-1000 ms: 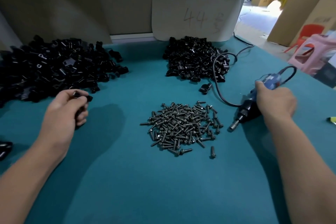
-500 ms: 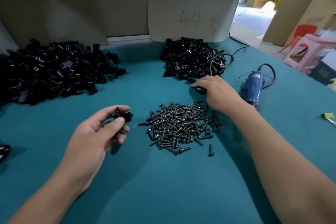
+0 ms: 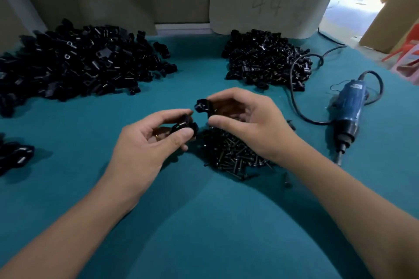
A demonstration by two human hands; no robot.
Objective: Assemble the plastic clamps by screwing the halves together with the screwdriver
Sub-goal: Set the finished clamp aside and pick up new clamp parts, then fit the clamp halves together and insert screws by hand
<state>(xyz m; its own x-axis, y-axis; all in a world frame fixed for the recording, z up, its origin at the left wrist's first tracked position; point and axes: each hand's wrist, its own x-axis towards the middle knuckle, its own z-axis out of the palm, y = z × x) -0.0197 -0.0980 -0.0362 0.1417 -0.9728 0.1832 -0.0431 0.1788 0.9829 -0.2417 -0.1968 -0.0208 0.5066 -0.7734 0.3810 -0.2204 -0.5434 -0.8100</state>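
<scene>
Over the green bench, the left hand pinches 1 black clamp half; the right hand pinches another clamp half just above it, the 2 halves slightly apart. Screws lie under the right hand. The blue screwdriver lies well right of both hands.

the clamp half in my left hand and the one in my right hand are glossy black plastic, same as both piles, lots of little shiny glints. surface is matt teal cloth, kinda felt-like. screws look like dark dull metal. screwdriver has a smooth blue plastic body, black nose, metal tip, rubbery black cord
</scene>
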